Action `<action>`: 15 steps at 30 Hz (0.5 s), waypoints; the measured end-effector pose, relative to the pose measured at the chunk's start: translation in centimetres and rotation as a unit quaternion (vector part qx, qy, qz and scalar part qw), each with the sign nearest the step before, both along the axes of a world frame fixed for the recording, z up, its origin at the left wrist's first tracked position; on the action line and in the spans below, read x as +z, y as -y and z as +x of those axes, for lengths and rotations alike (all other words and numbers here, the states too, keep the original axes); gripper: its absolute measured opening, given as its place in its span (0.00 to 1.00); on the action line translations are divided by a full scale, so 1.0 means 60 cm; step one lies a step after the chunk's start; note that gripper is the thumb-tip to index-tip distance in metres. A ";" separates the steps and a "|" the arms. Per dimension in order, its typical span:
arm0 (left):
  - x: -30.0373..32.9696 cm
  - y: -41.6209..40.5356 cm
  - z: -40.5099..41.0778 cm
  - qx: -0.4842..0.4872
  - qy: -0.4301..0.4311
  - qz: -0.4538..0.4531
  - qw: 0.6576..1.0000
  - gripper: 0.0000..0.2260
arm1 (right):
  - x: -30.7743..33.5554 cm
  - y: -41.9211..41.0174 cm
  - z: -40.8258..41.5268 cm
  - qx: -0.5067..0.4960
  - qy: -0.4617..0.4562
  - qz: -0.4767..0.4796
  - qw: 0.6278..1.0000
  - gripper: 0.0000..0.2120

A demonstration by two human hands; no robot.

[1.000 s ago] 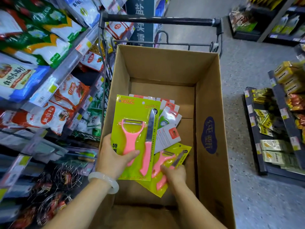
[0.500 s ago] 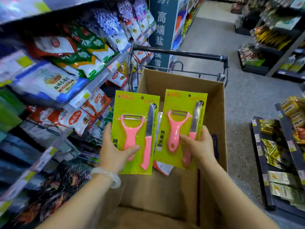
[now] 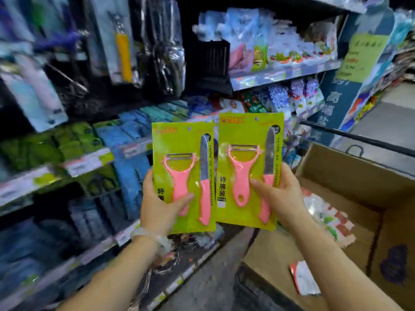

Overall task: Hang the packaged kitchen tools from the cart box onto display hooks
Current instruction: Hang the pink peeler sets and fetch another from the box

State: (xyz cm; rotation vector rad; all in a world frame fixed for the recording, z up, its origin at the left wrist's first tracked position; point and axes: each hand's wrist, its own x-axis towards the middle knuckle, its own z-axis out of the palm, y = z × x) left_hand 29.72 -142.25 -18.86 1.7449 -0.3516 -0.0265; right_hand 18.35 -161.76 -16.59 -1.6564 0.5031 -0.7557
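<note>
I hold two green-carded packs, each with a pink peeler and a pink-handled knife, upright in front of the shelves. My left hand (image 3: pixel 160 207) grips the lower part of the left pack (image 3: pixel 183 173), thumb across the peeler handle. My right hand (image 3: pixel 279 194) grips the right pack (image 3: pixel 250 167) from its right side, thumb on the front. The cardboard box (image 3: pixel 350 173) sits in the cart at the lower right, with several more red-and-white packs (image 3: pixel 330 221) lying inside. The shelving is blurred and no display hooks are plainly visible.
Blurred shelves fill the left and top: hanging packaged utensils (image 3: pixel 123 55) at upper left, green and blue goods (image 3: pixel 74 140) in the middle rows, bagged goods (image 3: pixel 280 52) at upper right. The black cart handle (image 3: pixel 359 140) runs behind the box. The aisle floor (image 3: pixel 386 122) opens at far right.
My view has swung left and up from the cart box to the shelves. Both hands have carried the two packs away from over the box, towards the shelving, still side by side.
</note>
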 end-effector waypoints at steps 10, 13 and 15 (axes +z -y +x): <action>0.074 -0.533 -0.040 0.236 0.048 -0.052 0.969 0.44 | 0.064 -0.491 0.141 0.300 0.026 0.021 0.953 0.20; 0.081 -0.675 -0.071 0.305 0.046 -0.061 0.949 0.45 | 0.076 -0.635 0.169 0.380 0.018 0.012 0.925 0.20; 0.084 -0.764 -0.094 0.350 0.052 -0.068 0.933 0.46 | 0.083 -0.726 0.184 0.429 0.017 -0.003 0.903 0.18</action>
